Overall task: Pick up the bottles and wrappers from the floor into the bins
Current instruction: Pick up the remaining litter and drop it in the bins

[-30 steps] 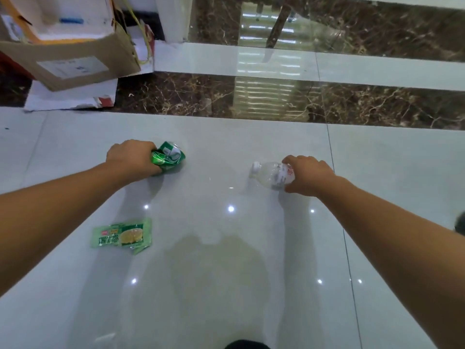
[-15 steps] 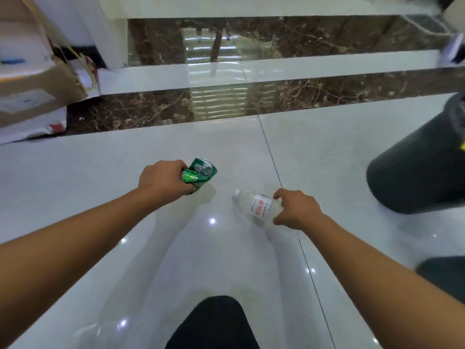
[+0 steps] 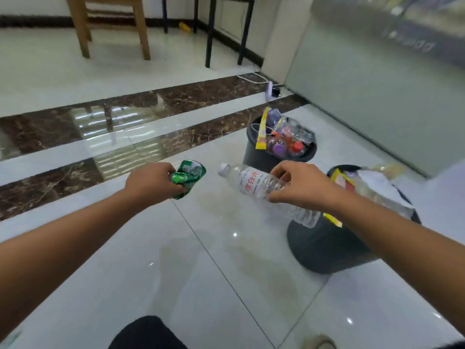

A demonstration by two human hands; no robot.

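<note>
My left hand (image 3: 151, 183) grips a crumpled green wrapper (image 3: 189, 176) above the white floor, left of centre. My right hand (image 3: 299, 186) holds a clear plastic bottle (image 3: 249, 181) with a white cap and red lettering, its cap pointing left. Two dark bins stand to the right. The far bin (image 3: 261, 153) is filled with bottles and wrappers. The near bin (image 3: 327, 245) sits partly under my right forearm and holds wrappers and paper. The bottle hovers between the two bins, left of the near one.
A wooden chair (image 3: 113, 23) and dark table legs (image 3: 208, 31) stand at the back. A white cable and plug (image 3: 270, 88) lie by the wall corner. A grey frosted panel (image 3: 377, 96) runs along the right. Dark marble strips (image 3: 50, 132) cross the glossy floor.
The view has swung right, bringing both bins and the chair into sight. Both hands have risen from the floor, carrying the wrapper and the bottle toward the bins.
</note>
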